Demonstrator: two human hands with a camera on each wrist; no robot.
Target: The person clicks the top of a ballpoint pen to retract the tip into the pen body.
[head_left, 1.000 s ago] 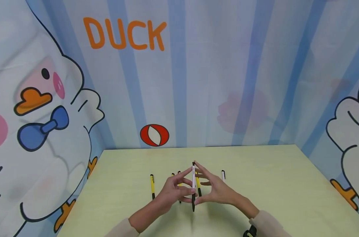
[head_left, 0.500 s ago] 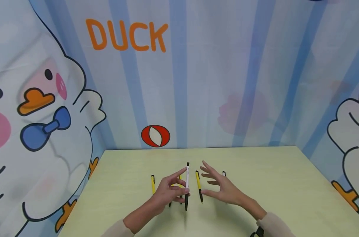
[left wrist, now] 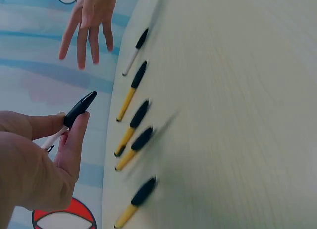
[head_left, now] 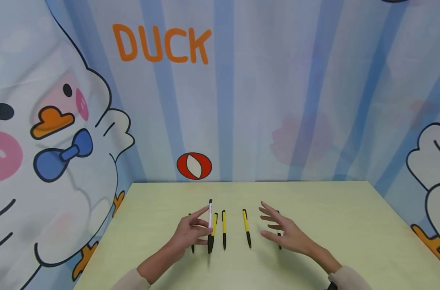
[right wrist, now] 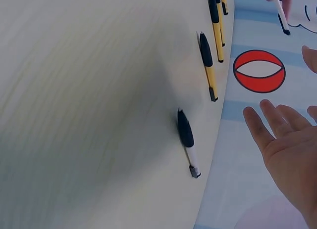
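Note:
My left hand (head_left: 185, 235) pinches a white pen with a black grip (left wrist: 80, 109) between thumb and fingers, held up over the table with its black tip pointing down toward me. In the head view this white pen (head_left: 210, 215) overlaps one of the yellow pens (head_left: 214, 225). My right hand (head_left: 287, 231) holds nothing; its fingers are spread in the air, palm turned toward the left hand. Below and behind that hand lies a second white pen (right wrist: 188, 145) on the table, partly hidden by it in the head view.
Several yellow pens with black grips lie in a row on the pale table (head_left: 314, 197), among them a middle one (head_left: 224, 229) and one farther right (head_left: 247, 227). Another yellow pen (left wrist: 134, 203) is mostly covered by the left hand in the head view. A printed curtain (head_left: 256, 100) stands behind.
My left hand has carried the white pen to the left. My right hand, earlier with its fingers at the pen, has come away and moved to the right.

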